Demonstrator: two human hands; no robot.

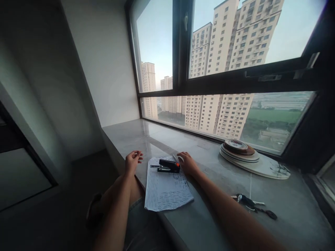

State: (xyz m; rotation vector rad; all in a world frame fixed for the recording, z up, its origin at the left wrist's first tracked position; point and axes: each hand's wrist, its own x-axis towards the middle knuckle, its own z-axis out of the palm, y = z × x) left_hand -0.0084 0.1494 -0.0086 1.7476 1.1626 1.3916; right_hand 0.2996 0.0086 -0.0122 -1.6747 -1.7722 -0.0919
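On a handwritten sheet of paper (167, 191) lies a black stapler (169, 166) with an orange mark at its right end. A narrow metal part sticks out from its left end. My left hand (133, 162) is raised just left of the paper, thumb and forefinger pinched together, the other fingers loosely curled; anything between the fingertips is too small to tell. Beside the stapler's right end, my right hand (187, 163) rests low over the sill with its fingers loosely stretched. A thin pale strip (175, 158) lies between its fingertips and the stapler.
The grey stone windowsill (209, 216) runs along a dark-framed window (180, 83). Toward the right stand stacked round plates or mats (238, 151) on a pale oval board (274, 169). Keys (246, 201) lie near my right forearm. The sill's front edge is by my legs.
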